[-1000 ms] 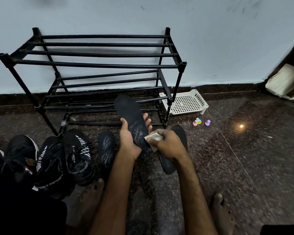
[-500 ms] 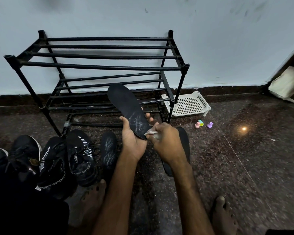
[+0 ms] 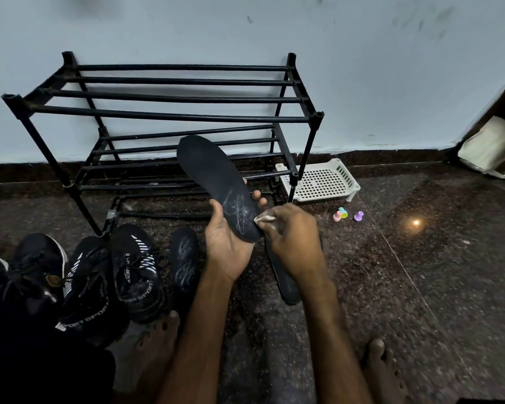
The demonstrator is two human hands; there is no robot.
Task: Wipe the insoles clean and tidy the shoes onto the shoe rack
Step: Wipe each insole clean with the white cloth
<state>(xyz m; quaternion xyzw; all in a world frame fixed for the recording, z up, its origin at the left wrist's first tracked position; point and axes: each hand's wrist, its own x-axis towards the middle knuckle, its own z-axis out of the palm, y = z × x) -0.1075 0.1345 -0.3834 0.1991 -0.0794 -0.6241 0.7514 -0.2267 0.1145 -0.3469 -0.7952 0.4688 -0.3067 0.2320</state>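
Two grips: left hand point(image 3: 226, 249) insole point(image 3: 216, 176), right hand point(image 3: 292, 243) cloth point(image 3: 264, 218).

1. Left SPORT shoe point(image 3: 85, 293), black, near left on the floor: white capitals run along the side. The readable part is "ORT SPORT"; the first letters are hidden.
2. Right SPORT shoe point(image 3: 134, 275), black, just right of it: white capitals along the side read "ORT SPORT", with an unclear start. Small white lettering on the tongue reads roughly "ORT SP" and is partly cut off.
3. Raised insole point(image 3: 219, 185) and floor insole point(image 3: 184, 258): both bear a white scrawl with no legible letters.
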